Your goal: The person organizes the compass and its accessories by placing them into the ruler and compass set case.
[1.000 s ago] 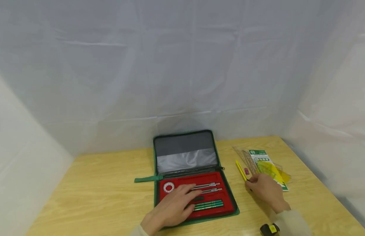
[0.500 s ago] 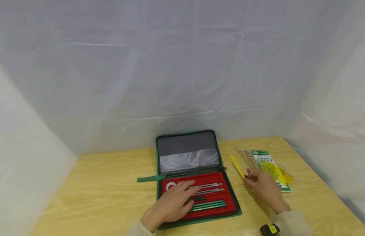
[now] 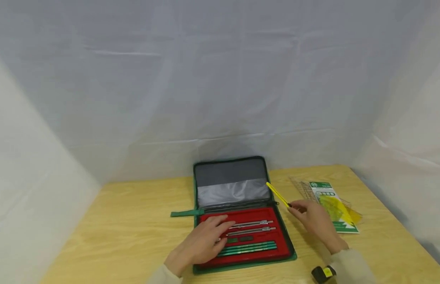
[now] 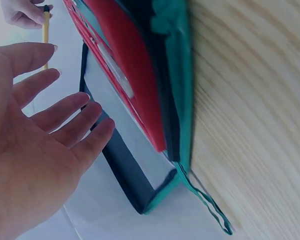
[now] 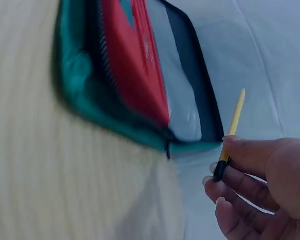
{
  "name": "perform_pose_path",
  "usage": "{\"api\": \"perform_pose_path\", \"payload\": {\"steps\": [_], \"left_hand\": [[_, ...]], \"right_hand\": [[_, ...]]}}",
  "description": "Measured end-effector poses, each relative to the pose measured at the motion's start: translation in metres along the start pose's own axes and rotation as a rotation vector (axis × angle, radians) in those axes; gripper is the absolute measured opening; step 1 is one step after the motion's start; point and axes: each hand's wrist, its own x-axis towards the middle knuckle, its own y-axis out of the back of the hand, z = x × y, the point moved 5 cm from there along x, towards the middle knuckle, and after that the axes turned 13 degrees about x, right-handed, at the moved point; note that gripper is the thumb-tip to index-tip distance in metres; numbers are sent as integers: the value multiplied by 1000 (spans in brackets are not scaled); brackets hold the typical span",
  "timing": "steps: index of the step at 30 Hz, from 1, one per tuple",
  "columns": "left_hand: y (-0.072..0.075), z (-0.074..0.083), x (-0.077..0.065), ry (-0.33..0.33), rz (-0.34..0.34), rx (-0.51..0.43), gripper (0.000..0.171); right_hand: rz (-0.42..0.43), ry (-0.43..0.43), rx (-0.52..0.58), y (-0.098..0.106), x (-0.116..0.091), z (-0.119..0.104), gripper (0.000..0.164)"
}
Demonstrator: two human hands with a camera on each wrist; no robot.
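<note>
My right hand pinches a slim yellow pen-like tool by its black end, thumb against fingers. The tool points up and left, off the table, beside the right edge of the unzipped green case. In the right wrist view, the yellow tool stands apart from the case. My left hand hovers over the left part of the red tray, its fingers loosely spread and holding nothing. The tray carries two metal compasses, dark green blocks and several green pencils. The left hand hides part of the tray.
A green-and-white card lies to the right with yellow set squares and clear rulers. The case's grey lid stands raised at the back. Its green strap extends left over the wooden table.
The right hand has lifted the yellow tool from the table and carried it left toward the case. The head view has shifted slightly, and the left hand stays over the tray.
</note>
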Motion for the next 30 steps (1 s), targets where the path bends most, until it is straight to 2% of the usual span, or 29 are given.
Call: {"api": "perform_pose_path", "payload": {"steps": [7, 13, 17, 21, 25, 30], "left_hand": [[2, -9, -9, 31, 7, 11, 43], [4, -18, -19, 79, 8, 16, 43], [6, -21, -23, 117, -2, -2, 42], [6, -24, -25, 139, -15, -2, 42], [7, -26, -26, 140, -1, 11, 42], [6, -30, -29, 143, 21, 21, 41]], "right_hand": [[1, 141, -8, -16, 9, -19, 22], [-101, 157, 49, -30, 18, -29, 24], [-169, 183, 28, -38, 23, -35, 22], [-202, 217, -5, -43, 27, -40, 19], [-236, 225, -42, -48, 30, -42, 20], [-286, 262, -30, -55, 30, -44, 19]]}}
